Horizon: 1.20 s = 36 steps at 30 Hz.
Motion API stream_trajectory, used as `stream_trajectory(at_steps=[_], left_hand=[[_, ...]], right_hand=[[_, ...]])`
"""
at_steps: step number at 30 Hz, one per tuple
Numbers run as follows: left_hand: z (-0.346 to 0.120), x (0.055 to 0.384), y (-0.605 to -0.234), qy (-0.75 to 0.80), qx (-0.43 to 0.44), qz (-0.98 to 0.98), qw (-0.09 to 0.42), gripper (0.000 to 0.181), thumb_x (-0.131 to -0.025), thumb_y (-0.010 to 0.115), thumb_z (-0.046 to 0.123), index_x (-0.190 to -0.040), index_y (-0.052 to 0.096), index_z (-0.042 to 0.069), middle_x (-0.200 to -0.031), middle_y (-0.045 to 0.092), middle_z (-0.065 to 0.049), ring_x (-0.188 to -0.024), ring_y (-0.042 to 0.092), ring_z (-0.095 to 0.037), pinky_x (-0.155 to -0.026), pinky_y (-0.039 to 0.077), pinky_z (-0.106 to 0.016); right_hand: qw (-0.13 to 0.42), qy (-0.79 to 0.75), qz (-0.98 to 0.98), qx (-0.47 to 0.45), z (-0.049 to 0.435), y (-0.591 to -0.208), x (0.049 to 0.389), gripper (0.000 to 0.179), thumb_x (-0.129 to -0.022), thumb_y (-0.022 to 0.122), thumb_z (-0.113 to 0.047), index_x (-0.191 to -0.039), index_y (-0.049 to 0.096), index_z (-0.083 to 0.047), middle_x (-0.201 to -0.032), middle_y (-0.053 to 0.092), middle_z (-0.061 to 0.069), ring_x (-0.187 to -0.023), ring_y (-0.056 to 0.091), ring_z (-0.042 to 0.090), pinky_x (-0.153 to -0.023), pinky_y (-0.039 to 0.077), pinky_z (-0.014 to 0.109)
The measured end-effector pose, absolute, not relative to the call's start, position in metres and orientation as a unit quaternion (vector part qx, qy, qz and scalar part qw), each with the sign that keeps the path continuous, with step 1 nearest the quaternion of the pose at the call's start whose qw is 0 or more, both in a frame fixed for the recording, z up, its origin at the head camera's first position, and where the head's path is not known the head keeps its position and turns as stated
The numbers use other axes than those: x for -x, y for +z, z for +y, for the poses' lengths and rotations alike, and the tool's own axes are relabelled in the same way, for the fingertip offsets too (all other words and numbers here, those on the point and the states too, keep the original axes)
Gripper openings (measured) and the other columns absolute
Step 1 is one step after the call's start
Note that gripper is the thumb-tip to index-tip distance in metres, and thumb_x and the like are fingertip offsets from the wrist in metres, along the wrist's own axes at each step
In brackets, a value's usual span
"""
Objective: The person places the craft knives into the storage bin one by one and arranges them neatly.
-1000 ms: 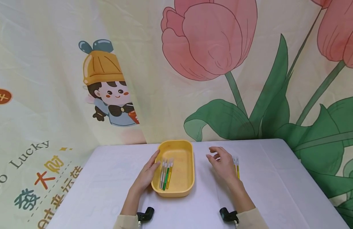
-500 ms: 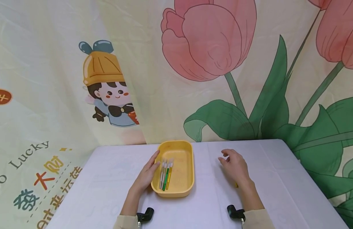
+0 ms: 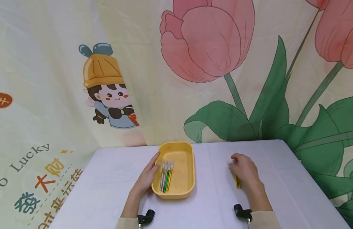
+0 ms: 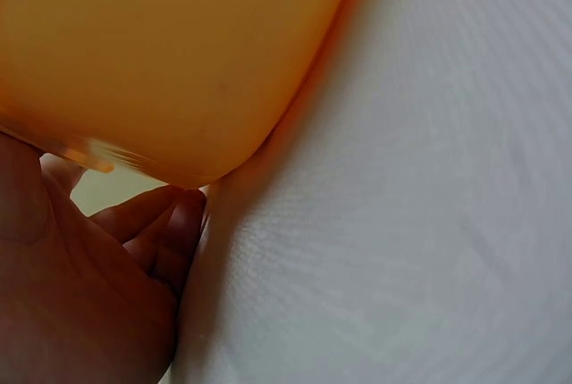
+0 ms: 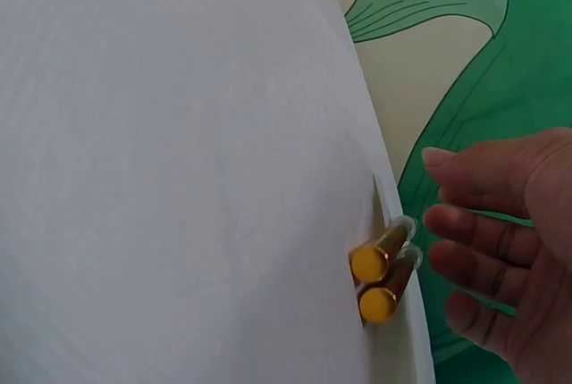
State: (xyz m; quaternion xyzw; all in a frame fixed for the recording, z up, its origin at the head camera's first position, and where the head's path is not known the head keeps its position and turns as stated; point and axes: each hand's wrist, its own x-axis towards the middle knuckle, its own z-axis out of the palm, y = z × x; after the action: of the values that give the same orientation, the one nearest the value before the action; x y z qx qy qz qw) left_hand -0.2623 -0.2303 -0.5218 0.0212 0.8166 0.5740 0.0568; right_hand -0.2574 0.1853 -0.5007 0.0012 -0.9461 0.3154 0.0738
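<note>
A yellow rectangular tray (image 3: 183,175) stands mid-table, with several slim pens (image 3: 166,178) in silver, green and gold lying along its left side. My left hand (image 3: 144,179) holds the tray's left wall, thumb at the rim and fingers along the outside. From the left wrist, the fingers (image 4: 179,228) touch the lower part of the tray wall. Over on the right, my right hand (image 3: 245,168) hovers above two gold pens (image 3: 237,182), hiding their far ends. In the right wrist view those pens (image 5: 382,277) lie apart from the bent fingers (image 5: 460,223), which hold nothing.
A white cloth (image 3: 113,184) covers the table. Behind it hangs a curtain (image 3: 153,105) printed with tulips and a cartoon figure. Black wrist cameras (image 3: 146,217) are strapped at both sleeves.
My right hand has moved rightward and lower, from beside the tray to over the two gold pens. My left hand and the tray stay in place.
</note>
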Motion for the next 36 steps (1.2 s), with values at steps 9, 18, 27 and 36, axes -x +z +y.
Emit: stream_trajectory(at_steps=[9,18,27,36], left_hand=[[-0.231,0.262,-0.523,0.571,-0.014,0.819,0.058,0.052,-0.112,0.04,0.035,-0.161,0.028,0.047,-0.174,0.019,0.007,-0.164,0.007,-0.025,-0.131,0.005,-0.056],[-0.23,0.262,-0.523,0.574,-0.015,0.817,0.059,0.053,-0.112,0.04,0.035,-0.162,0.028,0.047,-0.174,0.019,0.007,-0.164,0.007,-0.024,-0.132,0.005,-0.056],[-0.23,0.262,-0.522,0.572,-0.013,0.818,0.061,0.053,-0.112,0.04,0.035,-0.161,0.028,0.047,-0.174,0.019,0.007,-0.164,0.007,-0.024,-0.131,0.005,-0.056],[-0.231,0.262,-0.524,0.57,-0.017,0.819,0.057,0.053,-0.112,0.04,0.035,-0.162,0.028,0.047,-0.174,0.019,0.007,-0.164,0.008,-0.024,-0.131,0.006,-0.056]], right_hand=[[0.026,0.298,-0.954,0.0,0.189,-0.503,0.256,0.033,-0.089,0.079,-0.015,-0.118,0.071,-0.001,-0.08,0.064,0.003,-0.064,0.057,0.017,-0.055,0.045,0.03],[0.008,0.28,-0.96,-0.011,0.184,-0.505,0.257,0.037,-0.089,0.079,-0.014,-0.123,0.07,-0.004,-0.083,0.068,0.004,-0.067,0.059,0.019,-0.057,0.046,0.032],[-0.001,0.289,-0.957,-0.023,0.178,-0.503,0.255,0.038,-0.09,0.065,-0.009,-0.127,0.073,-0.008,-0.098,0.076,0.014,-0.08,0.066,0.025,-0.067,0.056,0.04],[-0.012,0.472,-0.88,-0.054,0.163,-0.49,0.255,0.032,-0.101,0.059,-0.003,-0.129,0.073,-0.006,-0.079,0.069,0.012,-0.065,0.064,0.021,-0.055,0.054,0.027]])
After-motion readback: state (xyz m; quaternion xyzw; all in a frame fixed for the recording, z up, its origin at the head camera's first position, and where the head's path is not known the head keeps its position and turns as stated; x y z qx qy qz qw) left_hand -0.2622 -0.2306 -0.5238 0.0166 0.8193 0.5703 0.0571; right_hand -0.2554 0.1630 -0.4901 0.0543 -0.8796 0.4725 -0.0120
